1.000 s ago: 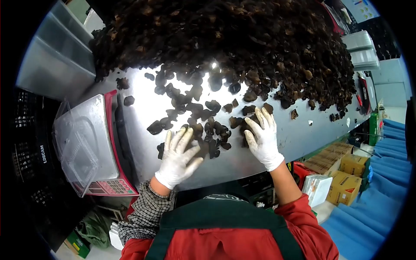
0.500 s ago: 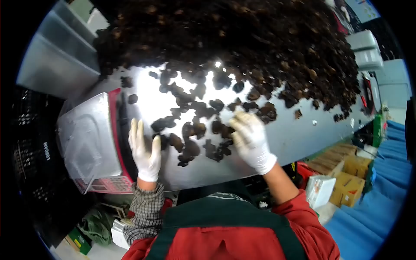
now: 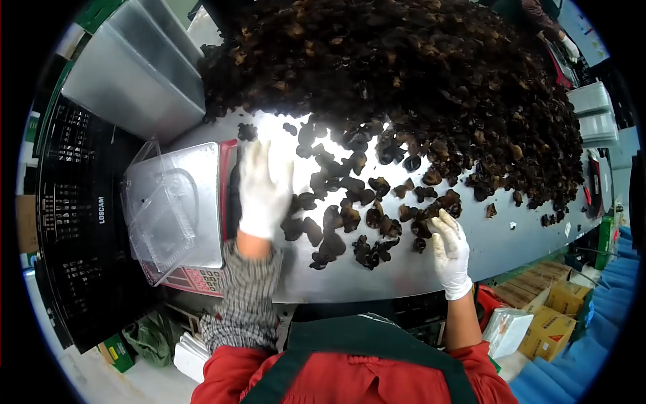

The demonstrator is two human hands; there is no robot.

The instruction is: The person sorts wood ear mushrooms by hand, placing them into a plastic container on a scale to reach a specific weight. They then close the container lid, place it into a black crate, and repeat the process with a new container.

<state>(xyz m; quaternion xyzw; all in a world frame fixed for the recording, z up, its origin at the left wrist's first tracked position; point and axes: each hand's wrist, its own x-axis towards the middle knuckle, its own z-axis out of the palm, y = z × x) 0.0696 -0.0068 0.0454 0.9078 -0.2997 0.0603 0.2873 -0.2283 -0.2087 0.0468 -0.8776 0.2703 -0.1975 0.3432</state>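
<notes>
Dark brown wood ear mushrooms (image 3: pixel 336 225) lie scattered over the shiny metal table (image 3: pixel 306 287), in front of a large heap (image 3: pixel 390 60) of the same. My left hand (image 3: pixel 264 192), in a white glove, reaches forward over the table between the scale and the loose mushrooms. Its fingers are stretched out, and nothing shows in it. My right hand (image 3: pixel 451 254), also gloved, is at the right side of the scattered mushrooms. Its fingers are a little bent and apart, with the tips beside a few pieces; I see nothing held.
Left of my left hand stands a scale (image 3: pixel 208 202) with a clear plastic tray (image 3: pixel 161 222) on it. Metal bins (image 3: pixel 141 74) and a black crate (image 3: pixel 74 222) are beyond. Cardboard boxes (image 3: pixel 548 330) sit at lower right. A co-worker's gloved hand (image 3: pixel 570 48) shows far right.
The view has shifted, so the table sits further right in it. My left hand has reached further forward beside the scale. My right hand has drawn back and right from the middle mushrooms.
</notes>
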